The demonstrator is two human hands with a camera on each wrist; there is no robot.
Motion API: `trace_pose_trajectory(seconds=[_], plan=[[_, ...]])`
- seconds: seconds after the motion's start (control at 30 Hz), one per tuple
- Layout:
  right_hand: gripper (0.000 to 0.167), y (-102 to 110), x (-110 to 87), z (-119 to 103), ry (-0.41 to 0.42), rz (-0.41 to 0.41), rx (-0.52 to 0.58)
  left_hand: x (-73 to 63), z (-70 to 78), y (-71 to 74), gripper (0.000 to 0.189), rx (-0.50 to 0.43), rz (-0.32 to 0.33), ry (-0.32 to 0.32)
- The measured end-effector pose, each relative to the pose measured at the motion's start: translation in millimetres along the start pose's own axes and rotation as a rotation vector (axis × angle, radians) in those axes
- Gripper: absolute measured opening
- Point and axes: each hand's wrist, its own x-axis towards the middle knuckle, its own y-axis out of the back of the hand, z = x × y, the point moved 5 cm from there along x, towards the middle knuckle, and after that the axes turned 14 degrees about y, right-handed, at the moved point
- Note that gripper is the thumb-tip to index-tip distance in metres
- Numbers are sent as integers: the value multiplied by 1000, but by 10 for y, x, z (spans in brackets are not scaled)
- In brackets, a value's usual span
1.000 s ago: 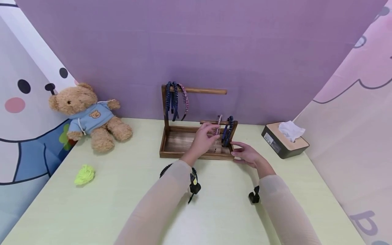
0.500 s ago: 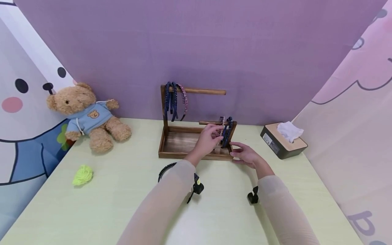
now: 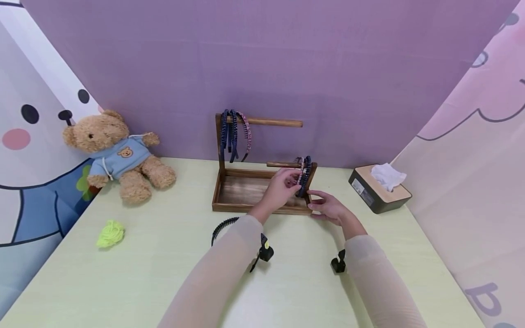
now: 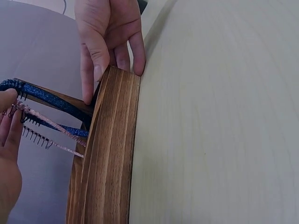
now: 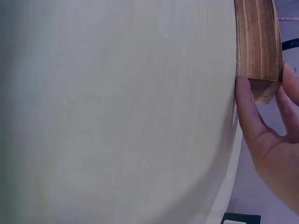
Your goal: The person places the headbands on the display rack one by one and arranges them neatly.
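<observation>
A wooden headband rack (image 3: pixel 234 208) with a tray base and two bars stands at the back of the table. My left hand (image 3: pixel 279 190) pinches a pink headband (image 4: pixel 56 125), which hangs over the lower bar (image 3: pixel 280 164) right beside dark blue headbands (image 3: pixel 306 173) at the bar's right end. In the left wrist view, the fingertips also lie right at a blue headband. My right hand (image 3: pixel 330 208) grips the right end of the tray base, thumb at its top edge and fingers around the corner. Two dark blue headbands (image 3: pixel 234 136) and a pink one (image 3: pixel 248 132) hang on the upper bar (image 3: pixel 279 122).
A black headband (image 3: pixel 221 228) lies on the table, partly hidden under the left forearm. At left are a teddy bear (image 3: pixel 127 157) in a blue top and a lime-green yarn bundle (image 3: pixel 110 234). A tissue box (image 3: pixel 379 189) stands at right, and a purple backdrop (image 3: pixel 262 68) rises behind.
My left hand has slid the pink headband rightward along the lower bar, up against the dark blue headbands. My right hand has stayed on the rack's end.
</observation>
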Motion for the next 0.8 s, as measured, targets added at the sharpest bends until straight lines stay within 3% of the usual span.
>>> trace_pose_trajectory(seconds=[0.37,0.63,0.8], plan=[[58,-5,7,-6,0,1,-2,-28,-48,81,41,-78,-1,18],[60,4,6,7,12,-1,8,-142,-29,343,41,-51,-10,22],[60,6,5,11,14,-2,7,-230,-23,534,39,-5,-5,-13]])
